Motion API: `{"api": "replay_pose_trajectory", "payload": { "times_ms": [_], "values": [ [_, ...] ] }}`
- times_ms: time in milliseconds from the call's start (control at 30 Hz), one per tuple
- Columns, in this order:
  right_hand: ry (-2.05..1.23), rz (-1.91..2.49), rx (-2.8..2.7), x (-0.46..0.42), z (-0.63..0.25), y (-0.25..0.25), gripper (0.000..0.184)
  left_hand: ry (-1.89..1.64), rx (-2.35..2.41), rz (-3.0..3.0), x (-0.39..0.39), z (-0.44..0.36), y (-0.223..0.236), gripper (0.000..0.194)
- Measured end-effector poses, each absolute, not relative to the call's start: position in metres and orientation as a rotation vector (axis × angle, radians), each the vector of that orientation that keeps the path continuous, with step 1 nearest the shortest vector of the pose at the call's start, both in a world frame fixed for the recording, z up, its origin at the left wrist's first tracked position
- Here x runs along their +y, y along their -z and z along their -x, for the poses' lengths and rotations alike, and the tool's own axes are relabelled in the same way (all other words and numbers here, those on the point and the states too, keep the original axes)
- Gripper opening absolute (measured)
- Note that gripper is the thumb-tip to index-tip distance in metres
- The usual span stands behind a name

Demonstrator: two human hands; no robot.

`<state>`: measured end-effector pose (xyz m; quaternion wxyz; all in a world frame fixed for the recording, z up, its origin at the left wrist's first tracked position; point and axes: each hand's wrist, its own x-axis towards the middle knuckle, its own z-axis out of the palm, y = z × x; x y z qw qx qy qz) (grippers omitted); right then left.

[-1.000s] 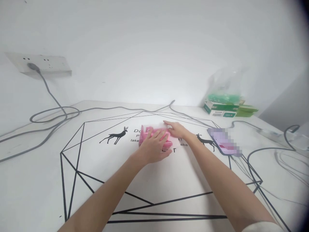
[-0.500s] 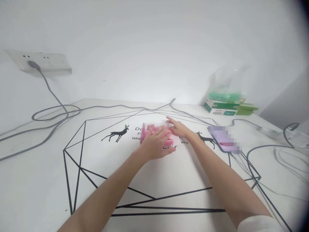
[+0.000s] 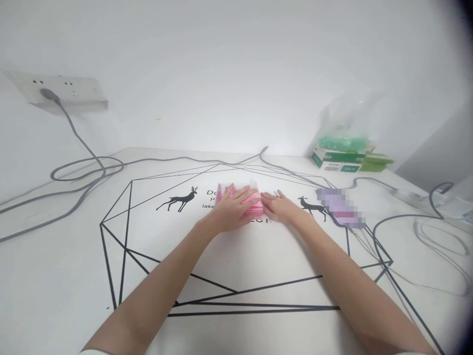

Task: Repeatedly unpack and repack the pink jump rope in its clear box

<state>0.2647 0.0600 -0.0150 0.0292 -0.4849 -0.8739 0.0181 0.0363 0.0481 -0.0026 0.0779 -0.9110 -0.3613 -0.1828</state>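
Note:
A small clear plastic box with pink contents (image 3: 254, 211) rests on the white table top, mostly covered by my hands. My left hand (image 3: 233, 209) lies across its top with the fingers spread. At the box's right end is my right hand (image 3: 278, 204), fingers stretched towards the box and touching or nearly touching its edge. What exactly the pink contents are is hidden under my left hand.
A blurred-out purple phone-like object (image 3: 340, 208) lies to the right. Small boxes (image 3: 338, 160) with a clear bag of green stuff (image 3: 343, 140) stand at the back right. A grey cable (image 3: 185, 158) runs along the wall from a socket (image 3: 70, 91).
My right hand has come down and closer to me at the box's right end. A pinkish clear flap at that side no longer shows. My left hand stays on the box.

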Motion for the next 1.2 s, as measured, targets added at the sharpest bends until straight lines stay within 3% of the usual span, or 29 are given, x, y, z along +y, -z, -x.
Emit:
{"api": "replay_pose_trajectory", "payload": {
  "times_ms": [200,433,633,933,1067,1200],
  "values": [
    [-0.056,1.379,-2.63,0.063,-0.271,0.027,0.044,0.53,-0.977,2.847,0.048,-0.035,-0.006,0.048],
    [-0.108,1.495,-2.539,0.06,-0.261,0.009,0.038,0.433,-1.149,2.902,0.055,-0.02,-0.015,0.068],
    [-0.23,1.592,-2.481,0.057,-0.256,0.0,0.035,0.39,-1.328,2.86,0.066,0.0,-0.008,0.064],
    [-0.966,1.192,-2.263,0.054,-0.262,0.004,0.069,0.485,-1.316,2.859,0.067,0.002,0.005,0.054],
    [-1.119,1.019,-2.169,0.06,-0.266,0.015,0.084,0.502,-1.302,2.891,0.071,0.003,0.007,0.054],
    [-1.191,0.902,-2.153,0.068,-0.268,0.025,0.087,0.526,-1.279,2.91,0.074,0.003,0.008,0.053]
  ]
}}
